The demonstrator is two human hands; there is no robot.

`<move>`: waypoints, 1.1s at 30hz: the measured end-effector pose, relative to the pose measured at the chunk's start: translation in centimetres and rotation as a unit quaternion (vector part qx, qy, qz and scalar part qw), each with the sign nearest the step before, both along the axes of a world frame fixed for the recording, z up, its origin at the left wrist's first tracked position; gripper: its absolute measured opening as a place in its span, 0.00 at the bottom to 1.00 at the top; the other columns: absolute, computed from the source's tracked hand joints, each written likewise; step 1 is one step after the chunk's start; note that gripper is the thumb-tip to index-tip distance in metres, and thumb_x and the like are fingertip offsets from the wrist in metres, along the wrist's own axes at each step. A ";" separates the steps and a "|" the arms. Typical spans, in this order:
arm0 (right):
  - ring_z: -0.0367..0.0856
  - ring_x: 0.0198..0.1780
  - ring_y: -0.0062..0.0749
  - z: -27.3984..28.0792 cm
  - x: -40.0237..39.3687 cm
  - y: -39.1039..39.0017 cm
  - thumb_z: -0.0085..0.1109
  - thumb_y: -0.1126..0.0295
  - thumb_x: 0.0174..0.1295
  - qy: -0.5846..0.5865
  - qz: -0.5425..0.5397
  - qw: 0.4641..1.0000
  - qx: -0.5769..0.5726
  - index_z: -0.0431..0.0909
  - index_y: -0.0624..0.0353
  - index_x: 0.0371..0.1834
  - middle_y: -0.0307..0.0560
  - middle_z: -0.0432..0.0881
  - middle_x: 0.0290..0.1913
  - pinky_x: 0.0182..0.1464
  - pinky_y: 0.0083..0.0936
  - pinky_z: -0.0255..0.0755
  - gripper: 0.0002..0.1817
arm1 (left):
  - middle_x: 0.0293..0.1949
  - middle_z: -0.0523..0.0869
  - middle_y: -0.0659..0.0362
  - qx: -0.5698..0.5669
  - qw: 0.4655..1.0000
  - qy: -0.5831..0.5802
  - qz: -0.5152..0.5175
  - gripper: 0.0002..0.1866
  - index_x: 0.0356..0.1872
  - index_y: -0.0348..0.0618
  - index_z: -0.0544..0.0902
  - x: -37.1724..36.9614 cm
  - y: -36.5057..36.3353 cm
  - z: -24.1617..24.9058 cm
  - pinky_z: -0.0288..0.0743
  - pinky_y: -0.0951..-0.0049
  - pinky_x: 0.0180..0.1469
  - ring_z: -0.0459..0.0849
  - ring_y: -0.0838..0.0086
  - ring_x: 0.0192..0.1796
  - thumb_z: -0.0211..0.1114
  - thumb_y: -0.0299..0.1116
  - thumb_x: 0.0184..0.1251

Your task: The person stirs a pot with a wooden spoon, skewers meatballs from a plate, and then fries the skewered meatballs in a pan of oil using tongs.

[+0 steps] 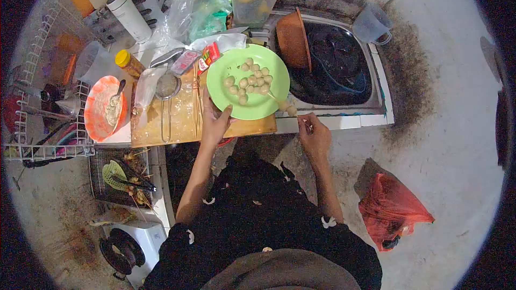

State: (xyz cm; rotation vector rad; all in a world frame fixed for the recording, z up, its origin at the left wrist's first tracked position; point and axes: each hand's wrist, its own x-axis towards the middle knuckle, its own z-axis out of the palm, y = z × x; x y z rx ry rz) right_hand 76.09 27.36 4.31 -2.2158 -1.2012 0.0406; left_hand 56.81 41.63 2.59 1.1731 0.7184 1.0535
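Note:
My left hand (215, 122) grips the near left rim of a light green plate (220, 70), its thumb over the edge. Several round, greyish-brown meatballs (250, 81) lie bunched in the plate's middle. Between the fingers of my right hand (314, 135) is one end of a thin skewer, held just off the plate's lower right rim. A few meatballs are threaded on this skewer (287, 108), which points up and left over the plate. Bare bamboo sticks (196, 108) lie on the wooden cutting board (149, 121), left of the plate.
On the board rests a small strainer (167, 86). An orange bowl (91, 115) holds pale batter and a spoon. Right of the plate is the sink (344, 110), with a brown basin (293, 40) in it. A red plastic bag (389, 209) lies lower right; a stove (148, 239) stands lower left.

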 end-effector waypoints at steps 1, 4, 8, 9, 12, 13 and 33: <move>0.70 0.16 0.28 0.0 -0.1 0.0 0.56 0.66 0.54 0.000 0.001 1.000 0.000 0.76 0.54 0.29 0.41 0.73 0.16 0.21 0.24 0.62 0.05 | 0.58 0.59 0.49 0.000 1.000 0.000 0.001 0.40 0.64 0.48 0.39 -0.1 0.0 0.1 0.79 0.76 0.40 0.71 0.68 0.52 0.48 0.12 0.53; 0.71 0.17 0.27 0.6 -0.1 0.0 0.57 0.66 0.53 -0.004 0.008 1.000 0.000 0.75 0.55 0.29 0.42 0.73 0.17 0.21 0.24 0.63 0.06 | 0.58 0.60 0.50 0.022 1.000 0.016 0.000 0.40 0.64 0.48 0.39 -0.1 0.0 0.2 0.78 0.77 0.42 0.70 0.69 0.53 0.48 0.12 0.53; 0.76 0.23 0.42 2.6 -0.1 -0.9 0.55 0.62 0.53 0.016 0.003 1.000 -0.006 0.74 0.52 0.29 0.46 0.76 0.19 0.24 0.35 0.67 0.07 | 0.59 0.58 0.50 0.004 1.000 -0.007 -0.005 0.40 0.64 0.48 0.38 -0.1 0.2 -0.1 0.79 0.74 0.42 0.69 0.67 0.54 0.48 0.12 0.54; 0.77 0.24 0.42 3.1 0.1 -1.3 0.55 0.62 0.53 0.014 0.004 1.000 0.015 0.74 0.52 0.30 0.47 0.76 0.20 0.25 0.34 0.68 0.07 | 0.59 0.57 0.49 0.005 1.000 -0.009 -0.008 0.40 0.64 0.49 0.38 -0.1 0.2 -0.2 0.79 0.73 0.42 0.69 0.66 0.54 0.49 0.13 0.54; 0.78 0.26 0.41 5.7 0.4 -3.0 0.55 0.63 0.53 0.016 -0.020 0.999 -0.044 0.74 0.53 0.30 0.47 0.78 0.23 0.28 0.34 0.69 0.07 | 0.60 0.56 0.49 -0.035 0.999 0.008 -0.016 0.41 0.64 0.50 0.37 -0.3 0.1 0.2 0.79 0.71 0.42 0.69 0.65 0.54 0.48 0.13 0.54; 0.78 0.26 0.41 5.5 0.7 -3.6 0.55 0.63 0.53 0.015 -0.022 0.999 -0.043 0.74 0.53 0.30 0.47 0.78 0.23 0.28 0.34 0.69 0.07 | 0.60 0.56 0.49 -0.035 0.999 0.007 -0.018 0.41 0.64 0.50 0.37 -0.2 0.1 0.2 0.79 0.71 0.42 0.69 0.65 0.54 0.48 0.13 0.54; 0.64 0.19 0.17 1.6 0.2 -4.9 0.56 0.65 0.54 0.042 -0.033 0.999 -0.004 0.75 0.58 0.29 0.38 0.69 0.15 0.23 0.18 0.60 0.07 | 0.60 0.55 0.47 0.018 0.998 0.051 -0.011 0.41 0.64 0.49 0.36 -0.3 0.1 0.3 0.80 0.72 0.41 0.70 0.64 0.53 0.49 0.13 0.55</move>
